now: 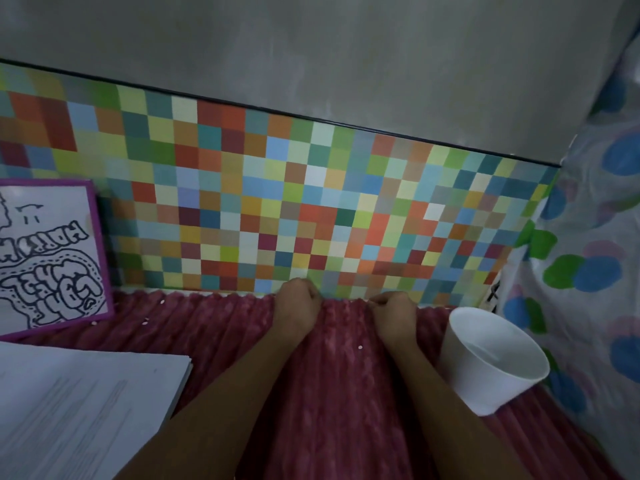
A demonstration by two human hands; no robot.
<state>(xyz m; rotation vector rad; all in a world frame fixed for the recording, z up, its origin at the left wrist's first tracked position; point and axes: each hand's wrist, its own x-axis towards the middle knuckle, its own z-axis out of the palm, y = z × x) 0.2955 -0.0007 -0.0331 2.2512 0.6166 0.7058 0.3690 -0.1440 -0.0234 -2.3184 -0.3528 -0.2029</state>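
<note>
- Both hands are at the far edge of the pink ribbed blanket [329, 393], right where it meets the checkered wall panel [311, 202].
- The left hand [298, 299] is curled tight on that edge. The right hand [393, 311] pinches it just beside.
- I'd say the edge is mid-tuck: the stretch between the hands looks bunched, while the rest lies fairly flat.
- Left to do, by my guess: smoothing out, and a few white specks [360, 347] lie on the blanket.
- A white cup [491, 358] stands near the right forearm.
</note>
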